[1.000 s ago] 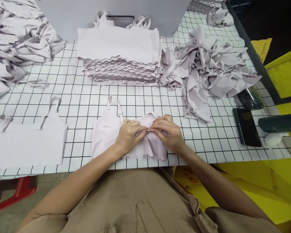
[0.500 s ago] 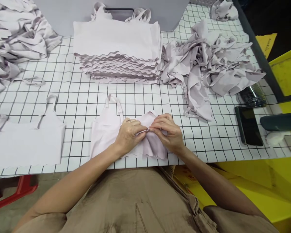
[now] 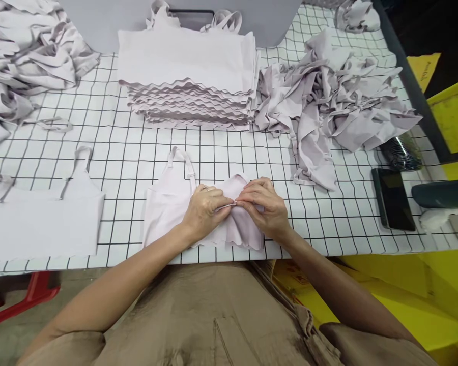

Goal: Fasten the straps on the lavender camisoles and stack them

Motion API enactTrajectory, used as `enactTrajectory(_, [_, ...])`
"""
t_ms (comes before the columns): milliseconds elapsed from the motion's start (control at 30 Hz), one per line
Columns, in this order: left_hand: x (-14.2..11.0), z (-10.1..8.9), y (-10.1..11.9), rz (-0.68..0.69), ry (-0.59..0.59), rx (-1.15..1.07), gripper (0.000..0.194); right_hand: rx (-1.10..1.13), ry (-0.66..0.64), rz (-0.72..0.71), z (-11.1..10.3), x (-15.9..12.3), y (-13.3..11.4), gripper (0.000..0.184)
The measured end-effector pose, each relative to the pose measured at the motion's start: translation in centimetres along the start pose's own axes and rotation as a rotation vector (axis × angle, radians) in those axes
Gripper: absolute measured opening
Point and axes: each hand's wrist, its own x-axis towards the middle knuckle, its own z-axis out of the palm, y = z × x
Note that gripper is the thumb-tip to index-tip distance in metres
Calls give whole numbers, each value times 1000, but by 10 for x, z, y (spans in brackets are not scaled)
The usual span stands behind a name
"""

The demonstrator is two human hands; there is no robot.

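A pale pink camisole top (image 3: pixel 164 213) with a thin adjustable strap lies at the near edge of the table. My left hand (image 3: pixel 206 211) is closed, its thumb and forefinger pinching a narrow bit of the top. Directly beside it my right hand (image 3: pixel 265 208) pinches the same spot, so the fingertips of both hands almost meet. The cloth bunches under my hands, and its wavy lower edge shows below them. Whatever small part lies between the fingertips is too small to make out.
A neat stack of tops (image 3: pixel 187 61) stands at the back. Loose garments pile up at the right (image 3: pixel 351 96) and far left (image 3: pixel 34 56). Another top (image 3: pixel 49 218) lies flat at the left. A phone (image 3: pixel 393 198) and a dark cylinder (image 3: pixel 442 193) rest at the right on the checked tablecloth (image 3: pixel 122 132).
Both hands keep the same pinch on the top, with hardly any movement. The whole view has shifted slightly.
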Motion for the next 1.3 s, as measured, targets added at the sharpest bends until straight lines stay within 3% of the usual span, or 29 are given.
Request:
enactTrajectory(167, [-1, 0, -1, 41, 19, -15, 22, -70, 3, -84, 0, 2, 0, 16])
enactTrajectory(367, [-1, 0, -1, 19, 6, 4, 23, -200, -107, -194, -6, 8, -1, 19])
enactTrajectory(467, [-1, 1, -1, 34, 20, 3, 24, -338, -248, -261, -13, 13, -5, 28])
enactTrajectory(600, [-1, 3, -2, 49, 41, -3, 25, -471, -529, -312, -23, 29, -13, 39])
enactTrajectory(700, [1, -1, -3, 43, 18, 7, 21, -397, -730, -252, -35, 56, -10, 31])
enactTrajectory(767, [2, -5, -3, 32, 17, 43, 16, -322, -791, -157, -44, 79, -3, 25])
enactTrajectory(933, [2, -9, -4, -22, 73, 144, 19, -350, -650, -23, -53, 129, 16, 49])
enactTrajectory(1100, [6, -11, -7, -14, 89, 212, 29, -433, -536, -6, -40, 148, 32, 36])
enactTrajectory(1200, [0, -33, -8, -11, 183, 296, 38, -313, -429, 2, -40, 135, 40, 16])
enactTrajectory(1300, [-28, -62, -7, -35, 390, 361, 33, -216, -201, -6, -46, 92, 31, 17])
